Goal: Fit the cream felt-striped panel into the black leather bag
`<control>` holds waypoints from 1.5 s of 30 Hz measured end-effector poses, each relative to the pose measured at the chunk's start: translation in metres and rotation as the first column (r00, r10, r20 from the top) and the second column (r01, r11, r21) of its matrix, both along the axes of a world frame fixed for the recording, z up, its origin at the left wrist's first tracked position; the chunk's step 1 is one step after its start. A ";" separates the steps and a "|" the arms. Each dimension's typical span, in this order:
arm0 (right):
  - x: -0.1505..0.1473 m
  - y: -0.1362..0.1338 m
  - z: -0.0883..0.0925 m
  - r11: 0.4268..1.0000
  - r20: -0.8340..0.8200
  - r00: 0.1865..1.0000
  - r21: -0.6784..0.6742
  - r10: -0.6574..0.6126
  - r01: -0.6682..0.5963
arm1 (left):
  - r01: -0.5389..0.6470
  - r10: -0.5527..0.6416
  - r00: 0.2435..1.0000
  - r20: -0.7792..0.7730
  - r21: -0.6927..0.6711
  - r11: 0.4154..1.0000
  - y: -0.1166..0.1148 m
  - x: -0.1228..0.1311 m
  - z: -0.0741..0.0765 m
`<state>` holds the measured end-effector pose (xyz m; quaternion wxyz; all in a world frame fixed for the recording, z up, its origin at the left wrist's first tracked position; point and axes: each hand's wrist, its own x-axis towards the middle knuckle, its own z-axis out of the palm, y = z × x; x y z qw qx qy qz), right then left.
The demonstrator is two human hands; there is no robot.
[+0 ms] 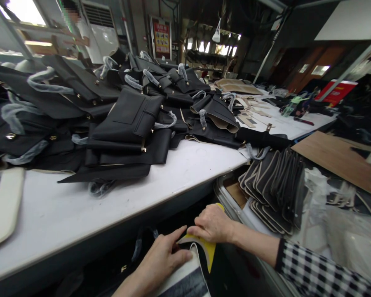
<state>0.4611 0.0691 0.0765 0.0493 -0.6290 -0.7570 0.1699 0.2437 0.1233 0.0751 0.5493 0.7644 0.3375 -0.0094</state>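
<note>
Both my hands are low in front of me, below the edge of a white table [80,214]. My right hand [212,225] is closed, gripping a yellow-edged black and white panel [200,258] at its top. My left hand [163,258] lies on the same panel from the left, fingers stretched out and pressed flat against it, thumb under its edge. My right sleeve [315,274] is black-and-white checked. On the table lies a big heap of black leather bag pieces [130,119] with handles wrapped in clear plastic.
A tray [225,194] to the right holds a row of stacked black-and-beige pieces [278,185], with crumpled clear plastic [343,222] beside it. A brown board [340,159] lies further right. A cream pad [3,206] sits at the table's left edge. A person stands at the far back left.
</note>
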 end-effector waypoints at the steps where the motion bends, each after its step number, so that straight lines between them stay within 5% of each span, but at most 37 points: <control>1: -0.002 0.003 0.001 0.998 0.040 0.998 0.025 0.050 -0.051 | 0.027 -0.027 0.999 0.025 0.006 1.000 0.000 0.000 0.004; 5: -0.005 0.008 -0.001 0.981 0.153 0.975 0.081 0.161 -0.175 | 0.083 -0.084 0.994 0.068 0.019 0.996 0.000 0.002 0.014; 17: -0.006 0.007 0.007 0.970 0.249 0.949 0.091 0.196 -0.224 | 0.123 -0.128 0.991 0.045 0.101 0.987 -0.001 0.000 0.012; 31: -0.014 0.004 0.025 0.989 0.296 0.944 -0.014 0.143 -0.145 | 0.145 -0.151 0.988 0.036 0.144 0.979 -0.002 0.000 0.014; 45: -0.022 -0.006 0.008 0.998 0.287 0.957 -0.056 0.041 -0.026 | 0.161 -0.168 0.985 0.032 0.162 0.974 -0.002 0.001 0.002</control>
